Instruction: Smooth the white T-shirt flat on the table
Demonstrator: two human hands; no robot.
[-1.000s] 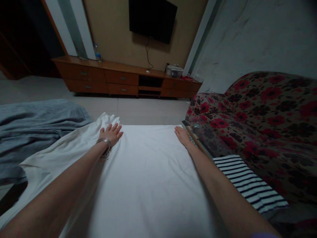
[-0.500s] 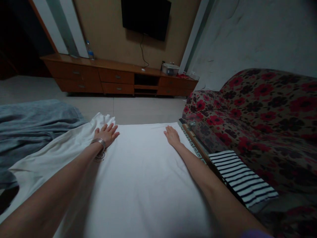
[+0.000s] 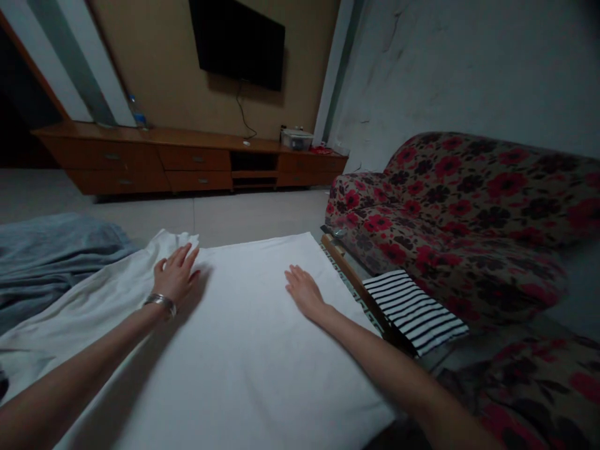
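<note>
A white cloth (image 3: pixel 225 350) lies spread flat in front of me, with a crumpled, raised corner at its far left. My left hand (image 3: pixel 174 275) rests on the cloth near that corner, fingers spread and holding nothing, with metal bangles on the wrist. My right hand (image 3: pixel 304 290) lies open and flat on the cloth near its right edge. Between the hands the cloth is smooth.
A grey-blue fabric (image 3: pixel 51 262) lies to the left of the cloth. On the right are a wooden-edged table (image 3: pixel 347 269), a black-and-white striped cloth (image 3: pixel 415 310) and a floral sofa (image 3: pixel 445 212). A wooden cabinet (image 3: pixel 187 159) stands beneath a wall TV (image 3: pixel 237 40).
The view has swung, shifting the room left in the frame. Both hands now sit closer to me on the cloth, and more of its far edge shows.
</note>
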